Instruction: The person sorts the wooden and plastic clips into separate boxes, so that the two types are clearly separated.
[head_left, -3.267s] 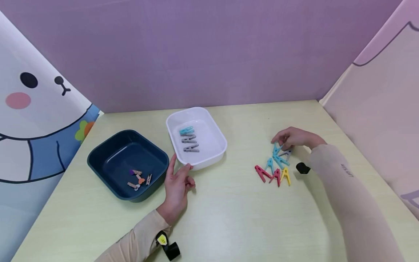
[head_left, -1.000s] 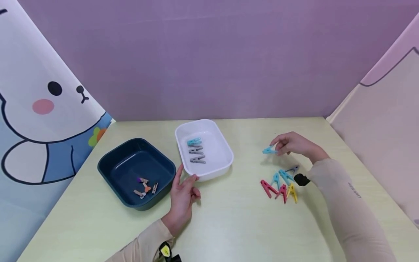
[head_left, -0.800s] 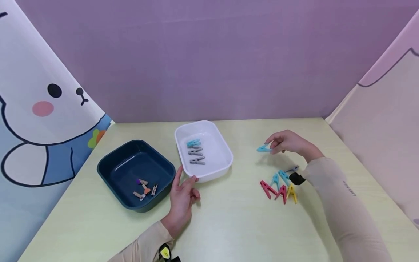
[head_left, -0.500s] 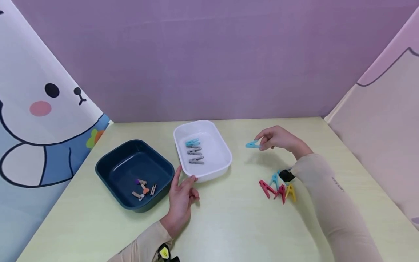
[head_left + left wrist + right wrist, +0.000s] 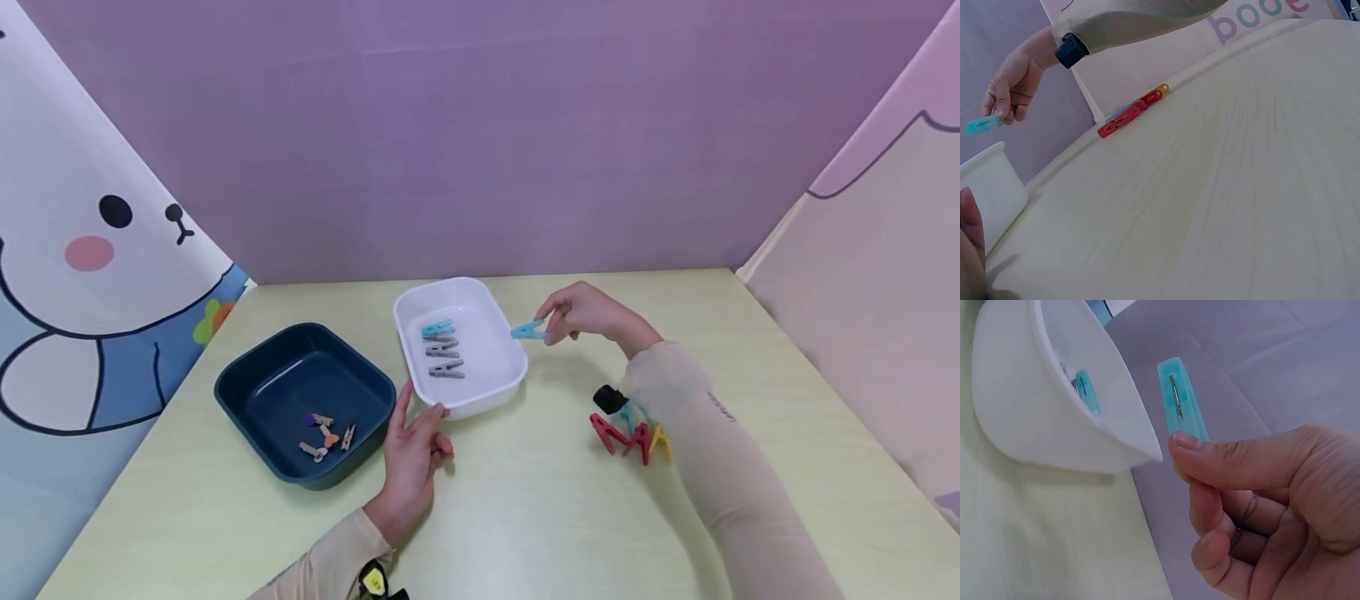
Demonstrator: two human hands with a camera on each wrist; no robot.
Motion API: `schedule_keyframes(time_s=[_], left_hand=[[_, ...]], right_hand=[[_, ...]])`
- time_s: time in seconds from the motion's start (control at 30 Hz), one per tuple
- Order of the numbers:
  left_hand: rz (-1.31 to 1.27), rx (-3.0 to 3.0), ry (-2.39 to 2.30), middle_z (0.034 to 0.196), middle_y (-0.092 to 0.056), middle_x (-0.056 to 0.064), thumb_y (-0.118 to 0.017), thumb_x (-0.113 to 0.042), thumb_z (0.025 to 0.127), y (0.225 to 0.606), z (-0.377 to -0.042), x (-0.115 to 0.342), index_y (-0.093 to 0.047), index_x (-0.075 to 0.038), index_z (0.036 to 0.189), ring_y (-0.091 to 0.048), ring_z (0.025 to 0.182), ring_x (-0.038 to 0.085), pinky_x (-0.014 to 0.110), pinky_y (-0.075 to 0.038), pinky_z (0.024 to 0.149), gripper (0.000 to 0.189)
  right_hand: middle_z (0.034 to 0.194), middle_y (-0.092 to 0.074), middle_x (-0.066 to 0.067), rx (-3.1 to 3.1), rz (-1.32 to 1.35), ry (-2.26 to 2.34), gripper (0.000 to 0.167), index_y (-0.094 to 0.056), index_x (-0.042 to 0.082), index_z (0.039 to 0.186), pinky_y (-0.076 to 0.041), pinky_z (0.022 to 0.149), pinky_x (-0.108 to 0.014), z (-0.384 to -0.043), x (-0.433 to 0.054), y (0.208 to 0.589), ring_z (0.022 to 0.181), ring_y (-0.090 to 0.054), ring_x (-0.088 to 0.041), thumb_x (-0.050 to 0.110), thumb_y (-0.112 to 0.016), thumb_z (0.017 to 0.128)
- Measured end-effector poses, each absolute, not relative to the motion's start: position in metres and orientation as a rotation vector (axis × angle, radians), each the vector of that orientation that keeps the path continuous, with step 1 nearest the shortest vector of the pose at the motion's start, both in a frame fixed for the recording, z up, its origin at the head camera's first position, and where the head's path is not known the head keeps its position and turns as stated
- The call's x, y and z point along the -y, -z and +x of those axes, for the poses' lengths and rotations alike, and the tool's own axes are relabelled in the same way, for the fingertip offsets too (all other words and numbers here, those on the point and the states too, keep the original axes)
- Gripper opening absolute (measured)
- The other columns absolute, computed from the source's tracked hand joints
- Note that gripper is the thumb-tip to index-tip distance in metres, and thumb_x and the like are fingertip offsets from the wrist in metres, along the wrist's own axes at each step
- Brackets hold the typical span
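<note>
- Purple backdrop (image 5: 480, 142) stands beyond my hands, and the pale table (image 5: 517, 517) is under them.
- My right hand (image 5: 588, 315) pinches a light-blue clothespin (image 5: 527, 331) with the thumb and fingers; this clothespin is in the air, near the rim of the white tub (image 5: 487, 350), not touching it.
- My left hand (image 5: 411, 462) grasps nothing: thumb and index finger are stretched against the near side of the tub, the other fingers loosely bent.
- Ahead of my left hand, inside the tub, lie grey clothespins (image 5: 447, 370) and another light-blue clothespin (image 5: 437, 328).
- Left of that hand, the dark blue basin (image 5: 300, 367) contains small wooden clothespins (image 5: 348, 437).
- Nearer to me than my right hand lie red clothespins (image 5: 607, 433) and a yellow clothespin (image 5: 660, 442); my sleeve (image 5: 697, 433) hides part of this group.
- I judge the step as the transfer of one plastic clothespin into the tub.
- Next move, I think, calls for passing the rim, lowering beside the row and parting the fingers, with my left hand steadying the tub.
</note>
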State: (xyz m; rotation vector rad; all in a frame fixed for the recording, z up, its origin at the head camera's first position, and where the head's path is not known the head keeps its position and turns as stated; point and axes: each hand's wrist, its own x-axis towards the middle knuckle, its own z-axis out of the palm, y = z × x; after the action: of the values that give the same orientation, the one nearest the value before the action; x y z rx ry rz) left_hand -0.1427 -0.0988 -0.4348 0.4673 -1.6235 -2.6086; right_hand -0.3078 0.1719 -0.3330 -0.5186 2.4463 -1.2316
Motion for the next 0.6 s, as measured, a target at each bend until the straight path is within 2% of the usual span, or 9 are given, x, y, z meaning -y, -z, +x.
schedule_keyframes(time_s=[0.2, 0.4, 0.6], left_hand=[[0.448, 1.616, 2.614, 0.093, -0.068, -0.002, -0.059, -0.013, 0.101, 0.434, -0.144, 0.099, -0.025, -0.028, 0.158, -0.056, 0.051, 0.010, 0.021, -0.049, 0.051, 0.069], [0.490, 1.643, 2.595, 0.094, -0.068, -0.002, -0.060, -0.012, 0.101, 0.433, -0.145, 0.099, -0.027, -0.031, 0.157, -0.057, 0.051, 0.010, 0.022, -0.050, 0.053, 0.068], [0.495, 1.662, 2.594, 0.094, -0.068, -0.002, -0.060, -0.014, 0.101, 0.435, -0.145, 0.100, -0.026, -0.031, 0.158, -0.057, 0.052, 0.010, 0.022, -0.049, 0.054, 0.068]], right_hand=[[0.078, -0.073, -0.006, -2.425, -0.520, 1.222, 0.025, -0.073, 0.002, 0.103, -0.050, 0.059, -0.030, -0.310, -0.147, 0.330, 0.067, -0.060, -0.017, 0.001, -0.080, 0.079], [0.078, -0.073, -0.007, -2.391, -0.464, 1.207, 0.025, -0.074, 0.004, 0.097, -0.052, 0.066, -0.038, -0.312, -0.122, 0.330, 0.066, -0.059, -0.018, 0.000, -0.082, 0.074], [0.076, -0.073, -0.009, -2.306, -0.473, 1.167, 0.024, -0.071, 0.001, 0.097, -0.050, 0.060, -0.031, -0.313, -0.100, 0.332, 0.060, -0.059, -0.015, -0.004, -0.081, 0.075]])
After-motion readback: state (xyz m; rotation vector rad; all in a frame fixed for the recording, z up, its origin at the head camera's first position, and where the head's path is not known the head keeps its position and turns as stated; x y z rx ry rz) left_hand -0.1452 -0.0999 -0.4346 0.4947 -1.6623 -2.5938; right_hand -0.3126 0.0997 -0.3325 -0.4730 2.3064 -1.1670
